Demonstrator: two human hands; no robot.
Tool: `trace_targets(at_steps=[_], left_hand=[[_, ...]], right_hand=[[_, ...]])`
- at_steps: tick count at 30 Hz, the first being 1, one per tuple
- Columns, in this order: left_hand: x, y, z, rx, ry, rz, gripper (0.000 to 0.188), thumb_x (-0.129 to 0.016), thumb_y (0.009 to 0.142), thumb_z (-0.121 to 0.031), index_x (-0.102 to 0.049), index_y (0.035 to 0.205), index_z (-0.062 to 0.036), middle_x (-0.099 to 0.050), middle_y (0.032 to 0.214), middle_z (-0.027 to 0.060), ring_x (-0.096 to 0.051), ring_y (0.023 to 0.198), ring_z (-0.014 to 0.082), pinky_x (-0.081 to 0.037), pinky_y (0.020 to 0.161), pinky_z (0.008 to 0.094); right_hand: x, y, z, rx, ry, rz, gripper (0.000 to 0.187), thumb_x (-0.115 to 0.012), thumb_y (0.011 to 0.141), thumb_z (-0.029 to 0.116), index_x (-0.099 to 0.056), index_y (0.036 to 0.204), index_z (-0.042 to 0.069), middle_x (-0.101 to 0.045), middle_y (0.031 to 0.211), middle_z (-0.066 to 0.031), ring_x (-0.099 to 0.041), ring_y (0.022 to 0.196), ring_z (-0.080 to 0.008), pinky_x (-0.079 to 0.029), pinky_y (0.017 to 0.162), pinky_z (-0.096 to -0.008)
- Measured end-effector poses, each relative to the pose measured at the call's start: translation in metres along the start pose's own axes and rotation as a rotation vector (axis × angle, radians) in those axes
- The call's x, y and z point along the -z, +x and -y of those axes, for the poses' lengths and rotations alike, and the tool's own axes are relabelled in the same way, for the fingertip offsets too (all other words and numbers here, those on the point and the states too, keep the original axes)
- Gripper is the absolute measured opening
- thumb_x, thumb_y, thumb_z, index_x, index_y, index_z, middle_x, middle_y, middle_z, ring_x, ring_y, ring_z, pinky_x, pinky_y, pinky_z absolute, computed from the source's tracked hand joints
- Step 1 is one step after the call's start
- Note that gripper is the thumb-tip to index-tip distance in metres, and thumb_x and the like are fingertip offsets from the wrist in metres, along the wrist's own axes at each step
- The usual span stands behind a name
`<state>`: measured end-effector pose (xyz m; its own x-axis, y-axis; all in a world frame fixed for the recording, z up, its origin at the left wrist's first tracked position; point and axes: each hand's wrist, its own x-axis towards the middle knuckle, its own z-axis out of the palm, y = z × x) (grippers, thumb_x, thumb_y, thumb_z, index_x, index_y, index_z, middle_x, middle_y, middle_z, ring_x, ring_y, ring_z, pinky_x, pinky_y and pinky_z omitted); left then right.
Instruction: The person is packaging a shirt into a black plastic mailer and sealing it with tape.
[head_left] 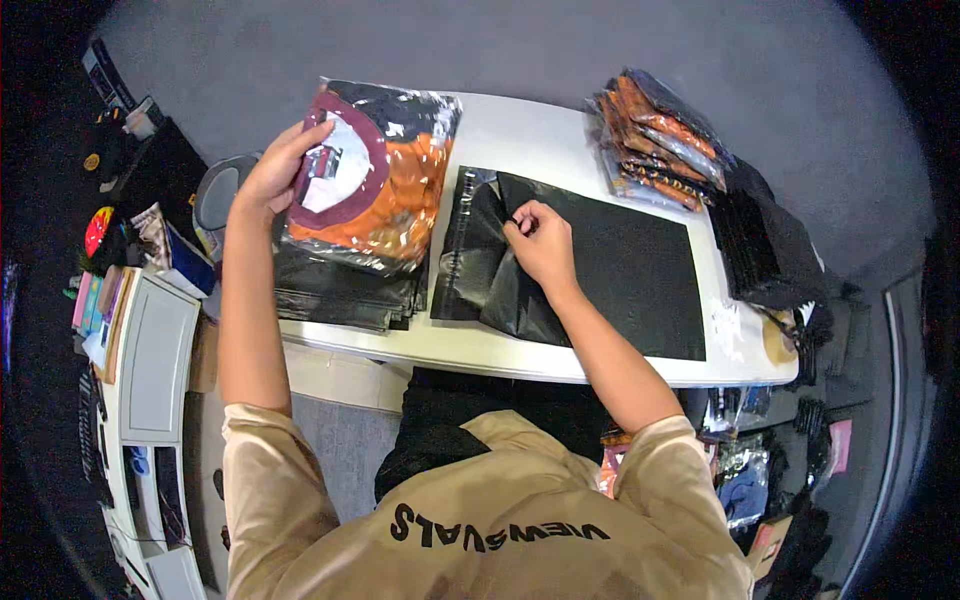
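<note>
My left hand grips the left edge of a shirt in a clear plastic bag, thumb on top of it. The shirt is orange and black with a maroon collar, and it lies over a stack of black plastic mailing bags. To its right, a single black mailing bag lies flat on the white table. My right hand is closed in a pinch on that bag's top layer near its left end, and the plastic there is lifted and creased.
A pile of bagged orange and black garments sits at the table's far right. Beside it is a stack of folded black cloth. The white table has a rounded front edge. A white cabinet stands at the left, with a grey bin behind it.
</note>
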<state>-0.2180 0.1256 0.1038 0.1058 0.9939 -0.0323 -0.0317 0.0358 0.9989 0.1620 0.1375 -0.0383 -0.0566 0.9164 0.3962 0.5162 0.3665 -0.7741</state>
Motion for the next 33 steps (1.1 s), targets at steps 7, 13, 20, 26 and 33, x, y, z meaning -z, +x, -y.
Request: trace_targets(at_steps=[7, 13, 20, 26, 33], left_hand=[[-0.071, -0.007, 0.052, -0.138, -0.17, -0.299, 0.03, -0.066, 0.107, -0.032, -0.067, 0.123, -0.0073, -0.074, 0.107, 0.0033, -0.073, 0.092, 0.0149, -0.059, 0.081, 0.0333], [-0.096, -0.013, 0.084, -0.076, -0.142, -0.317, 0.028, -0.063, 0.109, -0.029, -0.066, 0.122, -0.0046, -0.073, 0.107, 0.005, -0.07, 0.094, 0.0149, -0.056, 0.086, 0.0336], [-0.108, -0.014, 0.088, 0.065, -0.177, -0.247, 0.028, -0.062, 0.109, -0.027, -0.067, 0.122, -0.0022, -0.074, 0.107, 0.0064, -0.071, 0.092, 0.0154, -0.058, 0.083, 0.034], [-0.114, -0.012, 0.091, 0.216, -0.144, -0.162, 0.027, -0.062, 0.109, -0.026, -0.068, 0.121, -0.0022, -0.075, 0.105, 0.0065, -0.072, 0.089, 0.0149, -0.06, 0.081, 0.0347], [-0.104, -0.015, 0.088, 0.161, -0.151, -0.175, 0.026, -0.061, 0.109, -0.024, -0.068, 0.121, -0.0024, -0.075, 0.105, 0.0074, -0.073, 0.09, 0.0152, -0.061, 0.081, 0.0347]], right_hand=[[0.0, -0.004, -0.001, 0.08, -0.038, -0.043, 0.017, -0.077, 0.081, 0.013, -0.065, 0.084, 0.001, -0.06, 0.075, -0.0116, -0.063, 0.072, -0.0314, -0.052, 0.069, -0.043], [0.001, -0.005, 0.002, 0.084, -0.033, -0.042, 0.016, -0.075, 0.082, 0.012, -0.065, 0.085, 0.0, -0.061, 0.076, -0.0116, -0.062, 0.07, -0.0282, -0.051, 0.069, -0.0398], [0.003, -0.003, 0.001, 0.053, -0.006, -0.033, 0.02, -0.079, 0.08, 0.016, -0.066, 0.085, 0.002, -0.061, 0.078, -0.0124, -0.063, 0.074, -0.034, -0.052, 0.07, -0.0453], [0.002, -0.005, 0.003, 0.066, -0.032, -0.039, 0.019, -0.079, 0.08, 0.017, -0.066, 0.086, 0.005, -0.062, 0.081, -0.0108, -0.065, 0.077, -0.0328, -0.053, 0.071, -0.0446], [0.003, -0.006, 0.005, 0.032, -0.043, -0.038, 0.018, -0.078, 0.081, 0.018, -0.066, 0.086, 0.005, -0.062, 0.082, -0.0102, -0.065, 0.077, -0.0323, -0.053, 0.071, -0.0445]])
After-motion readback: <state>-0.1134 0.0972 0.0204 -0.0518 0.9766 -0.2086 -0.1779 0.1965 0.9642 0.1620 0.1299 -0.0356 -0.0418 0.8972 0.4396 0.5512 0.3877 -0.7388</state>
